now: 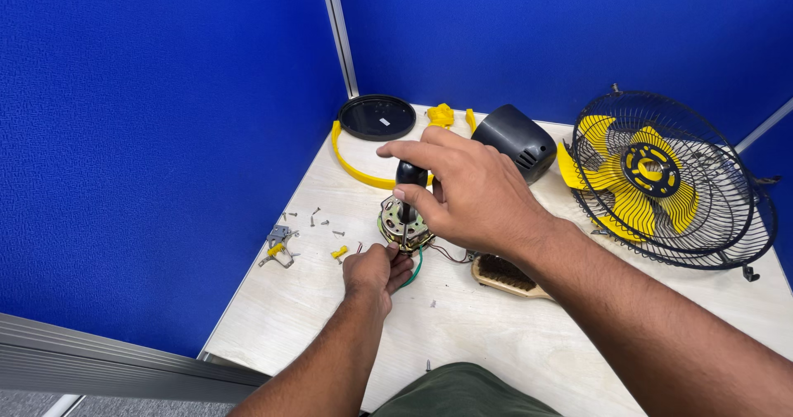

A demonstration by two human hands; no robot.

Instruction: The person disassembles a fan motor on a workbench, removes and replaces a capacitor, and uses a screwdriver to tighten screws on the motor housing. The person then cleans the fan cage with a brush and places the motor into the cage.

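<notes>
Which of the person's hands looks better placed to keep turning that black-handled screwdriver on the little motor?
Probably the right hand: it already grips the screwdriver standing upright on the motor. The left hand sits low beside the motor, at its wires, steadying it.

Tabletop (496, 334): you have pale wood filling the frame's lower middle.
Upper centre: you see a black disc (377, 117), yellow ring (351, 162), black motor cover (516, 140).
Right: your wire fan guard (677, 181) with yellow blades (628, 194).
Left: loose screws (318, 217), a metal bracket (278, 243).
Centre: motor core (405, 227); a brush (504, 275) just beside it.
</notes>
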